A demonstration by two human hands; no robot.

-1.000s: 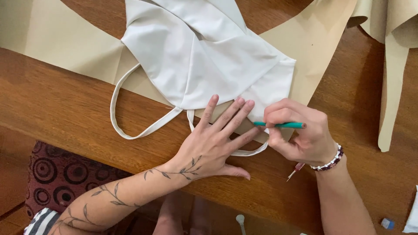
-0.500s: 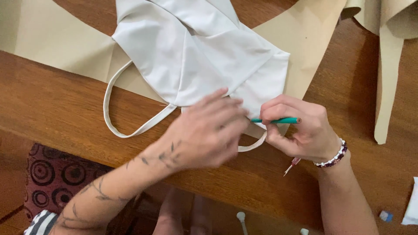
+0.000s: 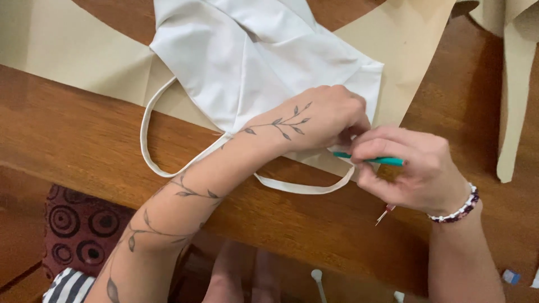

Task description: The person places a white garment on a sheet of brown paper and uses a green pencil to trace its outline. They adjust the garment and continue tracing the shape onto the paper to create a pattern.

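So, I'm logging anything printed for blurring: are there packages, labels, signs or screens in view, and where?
None can be made out.
White fabric bag: on the wooden table, plain, no label showing.
Beige sheet: under the bag, blank.
Small blue-and-white bit: lower right edge, too small to identify.

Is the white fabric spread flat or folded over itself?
Folded: the white fabric shows overlapping layers and diagonal creases, lying on beige paper.

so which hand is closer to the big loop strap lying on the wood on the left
Left. The left hand rests on the white cloth bag beside the loop strap; the right hand, holding the green tool, lies farther right.
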